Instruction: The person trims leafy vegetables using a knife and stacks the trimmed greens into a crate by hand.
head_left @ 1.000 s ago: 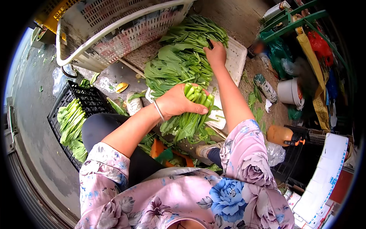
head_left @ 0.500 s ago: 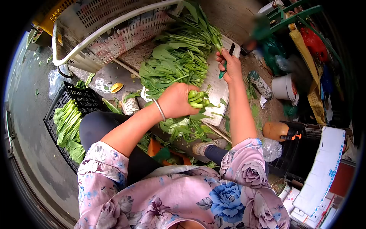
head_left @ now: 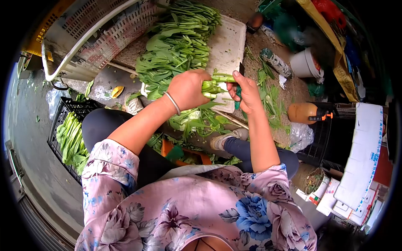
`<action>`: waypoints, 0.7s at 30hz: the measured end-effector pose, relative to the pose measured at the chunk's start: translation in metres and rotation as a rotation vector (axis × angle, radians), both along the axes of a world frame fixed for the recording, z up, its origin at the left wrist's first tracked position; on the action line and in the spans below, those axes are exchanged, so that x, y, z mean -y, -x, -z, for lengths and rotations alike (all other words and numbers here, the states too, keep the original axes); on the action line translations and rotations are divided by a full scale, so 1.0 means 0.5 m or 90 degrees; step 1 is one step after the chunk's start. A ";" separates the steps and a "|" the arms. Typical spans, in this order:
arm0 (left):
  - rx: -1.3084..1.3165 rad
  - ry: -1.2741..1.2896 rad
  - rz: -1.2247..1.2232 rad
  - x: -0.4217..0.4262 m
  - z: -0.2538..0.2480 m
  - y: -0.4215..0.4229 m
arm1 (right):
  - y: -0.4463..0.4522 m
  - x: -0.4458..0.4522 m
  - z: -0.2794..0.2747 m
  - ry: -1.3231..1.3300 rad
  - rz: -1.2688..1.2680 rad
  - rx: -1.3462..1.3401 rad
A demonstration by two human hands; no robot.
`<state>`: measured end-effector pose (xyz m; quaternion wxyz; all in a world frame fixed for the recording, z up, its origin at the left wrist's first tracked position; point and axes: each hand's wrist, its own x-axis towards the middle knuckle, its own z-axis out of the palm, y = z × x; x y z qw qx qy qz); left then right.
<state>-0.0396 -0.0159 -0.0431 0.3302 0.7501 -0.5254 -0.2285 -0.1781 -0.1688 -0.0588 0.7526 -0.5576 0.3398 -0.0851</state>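
Note:
My left hand (head_left: 189,90) is closed around a bunch of leafy green stalks (head_left: 211,88), their pale cut ends pointing right. Close beside it, my right hand (head_left: 247,92) is closed on a small knife with a green handle (head_left: 238,95); part of its dark blade shows past the fingers. The right thumb presses on the end of one stalk (head_left: 223,78) that reaches across from the bunch. Beyond both hands, a large pile of leafy greens (head_left: 180,42) covers the left part of a white board (head_left: 228,37).
A white perforated basket (head_left: 121,39) stands at upper left. A black crate (head_left: 52,131) holds more greens. Trimmed leaves (head_left: 197,121) litter the ground below my hands, near an orange container (head_left: 167,148). At right are a white bucket (head_left: 305,66), a spray bottle (head_left: 302,113) and a foam box (head_left: 360,154).
My right hand has come down and left from the far end of the pile to the bunch, now with a stalk under its thumb. My left hand still grips the bunch. The view has shifted.

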 end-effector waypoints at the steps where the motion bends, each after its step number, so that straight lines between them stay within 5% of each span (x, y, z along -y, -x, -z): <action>1: 0.008 0.057 -0.007 0.002 0.015 0.002 | 0.005 -0.012 -0.003 -0.005 0.046 0.007; 6: -0.107 0.042 -0.028 0.018 0.044 -0.001 | 0.037 -0.063 0.018 -0.063 0.125 0.168; 16: -0.234 0.003 0.128 0.008 0.040 -0.009 | 0.078 -0.063 0.062 -0.158 0.033 0.153; 21: -0.422 -0.059 0.133 0.006 0.033 -0.013 | 0.126 -0.053 0.132 -0.027 0.063 -0.172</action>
